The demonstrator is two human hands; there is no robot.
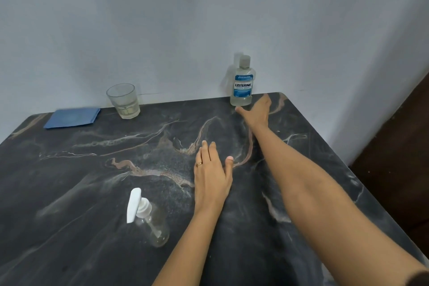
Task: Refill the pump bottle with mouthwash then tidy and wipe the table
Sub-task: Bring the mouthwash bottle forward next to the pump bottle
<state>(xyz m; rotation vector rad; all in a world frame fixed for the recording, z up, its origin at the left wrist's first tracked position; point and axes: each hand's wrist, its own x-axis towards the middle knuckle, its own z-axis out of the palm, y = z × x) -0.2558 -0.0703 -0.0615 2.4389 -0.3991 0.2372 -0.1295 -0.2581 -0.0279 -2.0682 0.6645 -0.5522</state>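
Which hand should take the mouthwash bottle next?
Right. The right hand is open beside the mouthwash bottle at the far edge; the left hand hovers mid-table, nearer the pump bottle.

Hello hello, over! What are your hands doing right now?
Right hand open, reaching at mouthwash bottle, no grip yet. Left hand open, flat over table. Pump bottle capped, looks empty. Nothing in the way.

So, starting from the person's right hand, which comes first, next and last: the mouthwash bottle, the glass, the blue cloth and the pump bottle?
From the right hand:
1. Mouthwash bottle, right by the fingertips, at the wall.
2. Glass, far side, to the left.
3. Pump bottle, near edge, left of the left hand; too close to the glass to rank firmly.
4. Blue cloth, far left.
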